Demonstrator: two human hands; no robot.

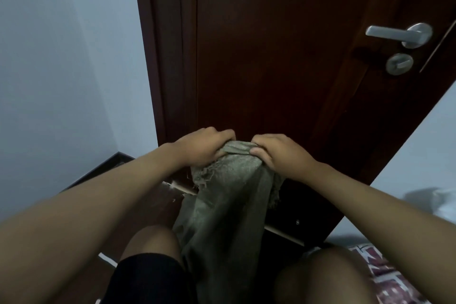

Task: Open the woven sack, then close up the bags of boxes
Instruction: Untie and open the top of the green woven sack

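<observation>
Between the knees, at the top of the sack (222, 205), both hands work the gathered mouth. The left hand (202, 147) has its fingers curled over the bunched cloth on its side, thumb tucked under the fold, so it is grasping the sack's top edge. The right hand (274, 150) mirrors it just beside, fingers hooked over the rim and thumb pinching the fabric from below. The two grips sit close together with a short band of cloth showing between them, and the frayed edge (204, 179) hangs loose under the left hand. From there the sack runs down in a narrow, folded column between the legs, its lower part hidden at the bottom of the view. Its mouth looks bunched shut, not spread, so I judge the opening step as only begun: the hands have their hold, but the top is not yet pulled apart. No bags or boxes show anywhere, so whether they sit inside the sack cannot be told, and closing them up is all left to do. Beyond the hands stands a dark door (259, 57) with a metal handle (399, 34), pale wall (61, 57) to the left.
</observation>
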